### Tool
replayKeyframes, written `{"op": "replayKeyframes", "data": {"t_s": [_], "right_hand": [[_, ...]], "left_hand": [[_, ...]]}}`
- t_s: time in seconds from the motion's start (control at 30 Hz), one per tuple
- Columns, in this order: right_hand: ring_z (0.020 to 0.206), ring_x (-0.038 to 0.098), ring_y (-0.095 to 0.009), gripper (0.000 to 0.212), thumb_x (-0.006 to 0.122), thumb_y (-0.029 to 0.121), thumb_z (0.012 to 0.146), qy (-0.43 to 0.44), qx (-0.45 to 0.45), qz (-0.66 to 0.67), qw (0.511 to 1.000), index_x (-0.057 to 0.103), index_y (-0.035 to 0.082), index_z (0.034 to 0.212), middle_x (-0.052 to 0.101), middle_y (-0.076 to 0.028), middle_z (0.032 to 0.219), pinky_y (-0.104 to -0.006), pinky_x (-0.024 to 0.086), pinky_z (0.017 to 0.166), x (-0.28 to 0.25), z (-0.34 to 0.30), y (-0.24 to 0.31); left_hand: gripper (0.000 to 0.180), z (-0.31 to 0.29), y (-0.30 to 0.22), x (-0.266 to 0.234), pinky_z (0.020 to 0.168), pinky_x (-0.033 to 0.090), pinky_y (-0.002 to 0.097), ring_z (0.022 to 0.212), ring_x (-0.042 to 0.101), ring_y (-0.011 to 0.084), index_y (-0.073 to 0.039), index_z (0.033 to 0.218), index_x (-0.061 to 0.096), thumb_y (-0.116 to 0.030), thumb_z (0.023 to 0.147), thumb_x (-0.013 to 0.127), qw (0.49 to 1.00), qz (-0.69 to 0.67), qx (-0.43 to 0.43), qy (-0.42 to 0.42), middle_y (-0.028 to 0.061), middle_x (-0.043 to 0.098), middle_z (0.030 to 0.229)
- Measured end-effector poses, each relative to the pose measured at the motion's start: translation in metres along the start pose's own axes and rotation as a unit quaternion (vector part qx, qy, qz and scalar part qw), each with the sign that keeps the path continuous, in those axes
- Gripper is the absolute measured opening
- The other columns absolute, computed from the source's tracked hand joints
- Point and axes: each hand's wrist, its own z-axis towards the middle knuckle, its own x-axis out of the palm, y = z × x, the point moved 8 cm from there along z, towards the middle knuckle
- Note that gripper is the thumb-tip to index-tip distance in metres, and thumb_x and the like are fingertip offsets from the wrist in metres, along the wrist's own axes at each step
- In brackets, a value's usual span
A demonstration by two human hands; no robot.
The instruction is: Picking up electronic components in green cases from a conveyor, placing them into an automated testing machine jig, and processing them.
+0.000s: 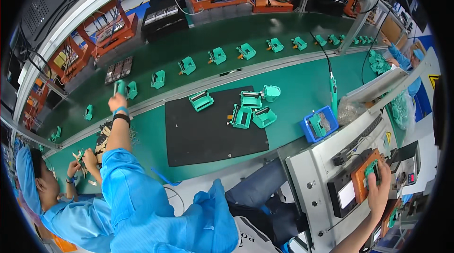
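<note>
Presently, the left hand (pixel 116 103) has its fingers curled around a green housing (pixel 120 88) over the belt (pixel 151 56) beyond the worktop's (pixel 302 82) far edge, leftward, while the right hand (pixel 379 195), fingers slightly parted, reaches a green part (pixel 370 168) in an orange fixture (pixel 360 184) past the near right corner, its grip impossible to tell.

an assembly workshop: green plastic housings (pixel 217 55) line a dark green belt (pixel 208 35) from nine to two o'clock, orange fixtures (pixel 217 3) at twelve, capped co-worker (pixel 75 215) at eight.

Bright light leaves faint glare on the belt (pixel 203 40); edges bow.
</note>
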Motion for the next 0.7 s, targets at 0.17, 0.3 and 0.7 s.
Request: {"op": "replayKeyframes", "data": {"t_s": [0.17, 0.3, 0.7], "right_hand": [[0.137, 0.032, -0.035, 0.052, 0.063, 0.03, 0.089, 0.011, 0.034, 0.038, 0.999, 0.05, 0.005, 0.133, 0.032, -0.019, 0.148, -0.0424, 0.026, 0.111, 0.01, -0.009, -0.002], [0.138, 0.032, -0.034, 0.05, 0.062, 0.025, 0.09, -0.038, 0.075, 0.032, 0.996, 0.05, 0.006, 0.133, 0.031, -0.019, 0.149, -0.0429, 0.027, 0.11, 0.012, -0.017, 0.005], [0.132, 0.04, -0.034, 0.041, 0.052, 0.025, 0.092, -0.112, 0.08, 0.053, 0.989, 0.055, 0.002, 0.125, 0.045, -0.02, 0.139, -0.0405, 0.025, 0.11, 0.014, -0.021, -0.015]], "left_hand": [[0.049, -0.001, 0.018, 0.023, 0.084, 0.05, 0.0466, 0.094, 0.064, 0.0398, 0.005, 0.089, 0.068, -0.043, 0.08, 0.063, 0.962, 0.205, 0.105, 0.144, 0.0239, 0.068, 0.096], [0.073, -0.052, -0.042, -0.004, 0.089, 0.047, 0.0454, 0.103, 0.062, 0.0396, 0.0, 0.117, 0.06, -0.063, 0.079, 0.059, 0.995, 0.049, 0.071, 0.049, 0.024, 0.066, 0.106], [0.05, -0.085, -0.1, 0.066, 0.085, 0.049, 0.0412, 0.093, 0.066, 0.0361, 0.001, 0.097, 0.068, -0.04, 0.069, 0.073, 0.97, 0.025, 0.151, 0.189, 0.02, 0.069, 0.092]]}}
